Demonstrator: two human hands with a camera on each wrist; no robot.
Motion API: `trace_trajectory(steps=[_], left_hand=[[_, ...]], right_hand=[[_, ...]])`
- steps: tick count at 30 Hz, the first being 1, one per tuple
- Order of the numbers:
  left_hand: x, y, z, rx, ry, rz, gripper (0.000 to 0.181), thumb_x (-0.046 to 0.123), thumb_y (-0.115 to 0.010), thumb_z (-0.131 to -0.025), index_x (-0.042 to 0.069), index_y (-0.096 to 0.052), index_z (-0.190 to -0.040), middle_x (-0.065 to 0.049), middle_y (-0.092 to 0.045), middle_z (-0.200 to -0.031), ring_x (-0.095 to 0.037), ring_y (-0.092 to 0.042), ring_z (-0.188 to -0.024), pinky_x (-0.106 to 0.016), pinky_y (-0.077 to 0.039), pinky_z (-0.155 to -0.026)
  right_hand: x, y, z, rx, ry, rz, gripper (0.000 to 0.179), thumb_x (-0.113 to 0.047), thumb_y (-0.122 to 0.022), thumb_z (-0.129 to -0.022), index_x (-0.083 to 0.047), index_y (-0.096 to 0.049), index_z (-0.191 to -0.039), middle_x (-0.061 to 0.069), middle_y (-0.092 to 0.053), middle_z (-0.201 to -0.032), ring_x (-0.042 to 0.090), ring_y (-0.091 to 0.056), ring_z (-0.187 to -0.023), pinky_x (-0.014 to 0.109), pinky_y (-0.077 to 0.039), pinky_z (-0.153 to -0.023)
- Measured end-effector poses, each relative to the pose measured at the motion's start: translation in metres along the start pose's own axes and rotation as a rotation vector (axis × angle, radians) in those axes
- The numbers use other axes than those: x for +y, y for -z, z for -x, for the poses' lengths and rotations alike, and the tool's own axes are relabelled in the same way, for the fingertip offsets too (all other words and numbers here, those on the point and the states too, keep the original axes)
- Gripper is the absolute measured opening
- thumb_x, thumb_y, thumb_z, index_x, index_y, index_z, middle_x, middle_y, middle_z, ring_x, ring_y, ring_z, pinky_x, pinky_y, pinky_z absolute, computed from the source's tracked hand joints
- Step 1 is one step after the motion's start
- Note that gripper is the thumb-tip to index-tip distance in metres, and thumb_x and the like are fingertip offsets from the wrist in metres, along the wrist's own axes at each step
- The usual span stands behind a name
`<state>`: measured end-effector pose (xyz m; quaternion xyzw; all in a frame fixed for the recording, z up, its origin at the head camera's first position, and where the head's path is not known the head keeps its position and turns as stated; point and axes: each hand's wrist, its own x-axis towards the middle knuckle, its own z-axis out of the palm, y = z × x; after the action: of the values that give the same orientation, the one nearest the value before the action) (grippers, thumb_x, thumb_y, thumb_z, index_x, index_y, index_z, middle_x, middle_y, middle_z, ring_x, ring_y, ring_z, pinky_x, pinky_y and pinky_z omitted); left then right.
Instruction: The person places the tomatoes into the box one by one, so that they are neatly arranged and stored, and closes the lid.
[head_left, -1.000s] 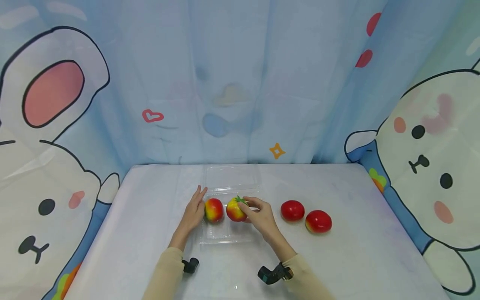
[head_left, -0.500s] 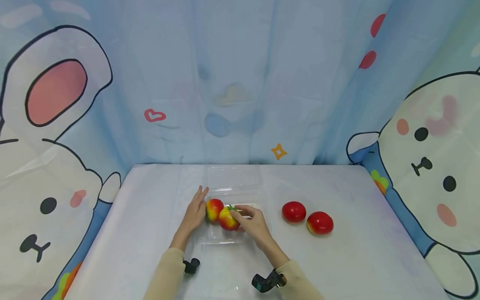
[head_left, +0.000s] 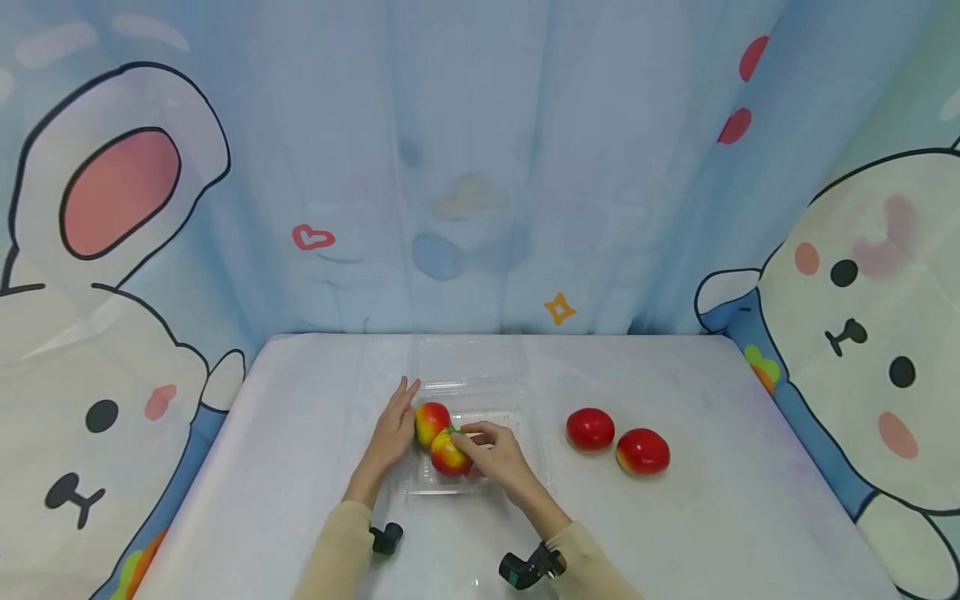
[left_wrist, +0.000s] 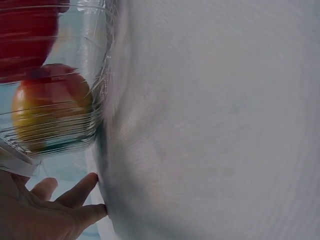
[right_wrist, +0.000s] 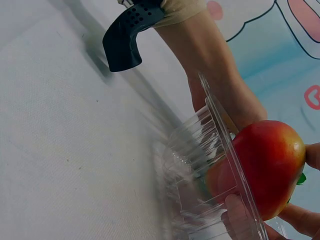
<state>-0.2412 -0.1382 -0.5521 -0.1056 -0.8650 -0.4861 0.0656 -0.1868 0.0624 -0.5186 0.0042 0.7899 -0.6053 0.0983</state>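
Observation:
My right hand (head_left: 495, 457) pinches a red-and-yellow fruit with a green leafy top (head_left: 450, 454) between thumb and fingers. It holds this fruit within a clear plastic clamshell box (head_left: 517, 433); in the right wrist view the held fruit (right_wrist: 270, 165) bulges above the box rim (right_wrist: 235, 160). A second red-and-yellow fruit (head_left: 431, 421) sits in the box's left side, overlapped by the held one in the head view. My left hand (head_left: 393, 429) lies along the outside of the left wall, fingers extended. In the left wrist view its fingers (left_wrist: 77, 192) spread below the ribbed wall.
Two red fruits (head_left: 590, 429) (head_left: 642, 452) rest on the white tablecloth (head_left: 720, 500) to the right of the box. The raised clear lid (head_left: 468, 358) lies back toward the blue printed curtain (head_left: 480, 167). Both wrists wear black cameras (head_left: 531, 567).
My right hand has carried its fruit left and toward me, from beside the other fruit to just in front of it. My left hand has stayed at the left wall.

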Motion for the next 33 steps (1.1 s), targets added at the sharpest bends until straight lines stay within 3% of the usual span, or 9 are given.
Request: trace_trajectory(steps=[11, 33], left_hand=[[-0.0008, -0.0011, 0.0016, -0.01, 0.044, 0.008, 0.048, 0.006, -0.041, -0.101, 0.004, -0.041, -0.149, -0.02, -0.026, -0.159, -0.038, -0.026, -0.145, -0.055, -0.021, -0.117], [-0.0012, -0.0024, 0.0008, -0.01, 0.041, -0.009, 0.048, 0.008, -0.042, -0.101, 0.004, -0.041, -0.15, -0.021, -0.026, -0.159, -0.04, -0.026, -0.145, -0.057, -0.022, -0.115]], right_hand=[[-0.0002, -0.0039, 0.0007, -0.039, 0.012, 0.064, 0.047, -0.04, -0.07, -0.089, -0.004, -0.067, -0.118, 0.014, -0.064, -0.106, 0.022, -0.063, -0.086, 0.033, -0.06, -0.069], [0.0002, -0.0066, -0.0019, -0.131, 0.039, 0.147, 0.049, -0.043, -0.068, -0.091, -0.002, -0.064, -0.118, 0.016, -0.066, -0.108, 0.024, -0.064, -0.091, 0.034, -0.06, -0.07]])
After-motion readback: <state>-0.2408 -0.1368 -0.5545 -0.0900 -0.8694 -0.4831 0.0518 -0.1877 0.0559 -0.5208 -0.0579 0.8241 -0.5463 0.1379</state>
